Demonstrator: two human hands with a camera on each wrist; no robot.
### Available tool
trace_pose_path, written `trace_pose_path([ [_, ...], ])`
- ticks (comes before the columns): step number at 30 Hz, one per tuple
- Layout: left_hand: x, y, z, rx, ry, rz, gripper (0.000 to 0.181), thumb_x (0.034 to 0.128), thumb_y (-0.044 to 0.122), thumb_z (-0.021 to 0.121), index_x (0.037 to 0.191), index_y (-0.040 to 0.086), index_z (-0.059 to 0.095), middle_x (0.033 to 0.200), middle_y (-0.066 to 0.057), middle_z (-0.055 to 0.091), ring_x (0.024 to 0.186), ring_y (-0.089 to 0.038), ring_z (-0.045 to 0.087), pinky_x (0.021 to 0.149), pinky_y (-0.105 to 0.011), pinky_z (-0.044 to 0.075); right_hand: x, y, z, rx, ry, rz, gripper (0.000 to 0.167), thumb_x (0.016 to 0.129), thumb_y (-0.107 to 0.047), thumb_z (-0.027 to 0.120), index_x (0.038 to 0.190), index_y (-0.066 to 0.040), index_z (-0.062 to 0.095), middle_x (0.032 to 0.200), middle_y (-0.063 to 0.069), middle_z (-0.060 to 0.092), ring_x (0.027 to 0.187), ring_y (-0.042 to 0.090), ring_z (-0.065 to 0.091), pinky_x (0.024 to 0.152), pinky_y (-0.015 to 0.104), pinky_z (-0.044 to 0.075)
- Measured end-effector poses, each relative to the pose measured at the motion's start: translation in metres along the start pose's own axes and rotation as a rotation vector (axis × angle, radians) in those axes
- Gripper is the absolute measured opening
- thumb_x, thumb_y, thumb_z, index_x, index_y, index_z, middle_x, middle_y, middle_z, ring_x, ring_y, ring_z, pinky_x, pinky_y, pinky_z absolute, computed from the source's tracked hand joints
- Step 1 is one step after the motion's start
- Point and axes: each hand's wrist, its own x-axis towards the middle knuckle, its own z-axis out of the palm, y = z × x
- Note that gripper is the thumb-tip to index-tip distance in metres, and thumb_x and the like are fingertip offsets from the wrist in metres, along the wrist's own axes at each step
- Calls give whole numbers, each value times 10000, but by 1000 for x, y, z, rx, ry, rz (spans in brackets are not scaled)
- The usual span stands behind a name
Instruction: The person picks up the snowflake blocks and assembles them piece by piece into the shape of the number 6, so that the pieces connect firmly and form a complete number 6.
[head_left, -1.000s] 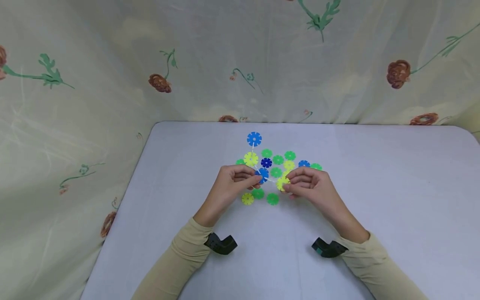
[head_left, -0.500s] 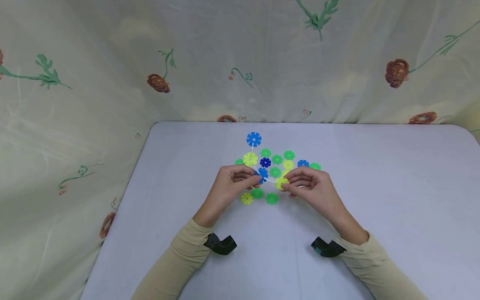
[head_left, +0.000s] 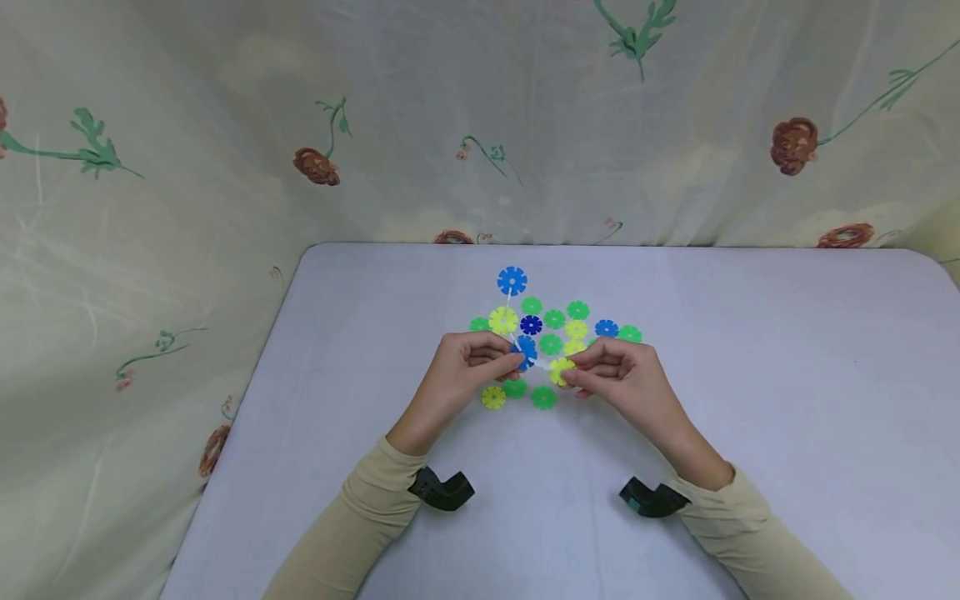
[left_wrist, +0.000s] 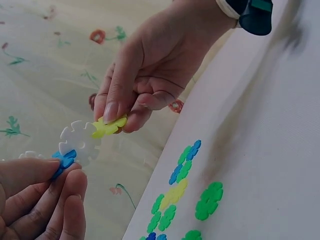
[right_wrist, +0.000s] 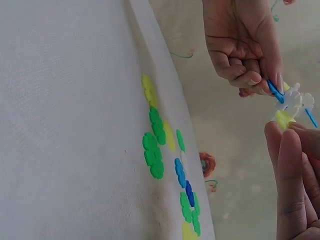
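Thumb and fingers of my left hand [head_left: 474,367] pinch a blue notched snowflake disc [head_left: 528,348]. My right hand [head_left: 618,367] pinches a yellow snowflake disc [head_left: 558,372] by its edge. Between these two sits a white snowflake disc [left_wrist: 79,142], seen in the left wrist view slotted to the blue one and meeting the yellow. From the blue disc the chain runs on away from me through white pieces to another yellow disc [head_left: 503,321] and a blue end disc [head_left: 512,281]. Both hands are held above the table, and fingers cover parts of the pinched discs.
Loose discs lie on the white table [head_left: 360,350] beneath and beyond the hands: several green ones [head_left: 543,397], a yellow one [head_left: 493,397], a dark blue one [head_left: 531,325] and a blue one [head_left: 607,328]. A flowered curtain [head_left: 555,125] hangs behind the table's far edge.
My right hand has shifted slightly left and toward me, and its yellow disc has tilted. The chain's far end has swung slightly right. Both hands keep their pinch.
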Motion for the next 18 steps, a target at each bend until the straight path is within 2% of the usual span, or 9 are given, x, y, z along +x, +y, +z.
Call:
trace_pose_path([
  [4,0,0,0,-1,-8,4,134,970,134,735,993,3,753,934,-152,782,958,-481,727,903,-589,599,0,0,0,10,-1,13,117,904,29,757,991,79,698,867,110,802,769,240,794,650,369,648],
  [11,1,1,0,17,-10,0,133,969,110,730,996,-18,750,924,-179,768,894,-401,747,893,-590,601,0,0,2,13,-3,30,121,901,33,758,992,84,697,866,98,804,766,245,795,645,356,648],
  [18,1,2,-1,12,-16,-10,141,973,103,723,1006,-32,745,970,-268,750,937,-488,722,903,-612,591,1,2,4,35,-3,37,128,905,32,755,1001,91,694,856,29,808,774,242,797,642,353,648],
])
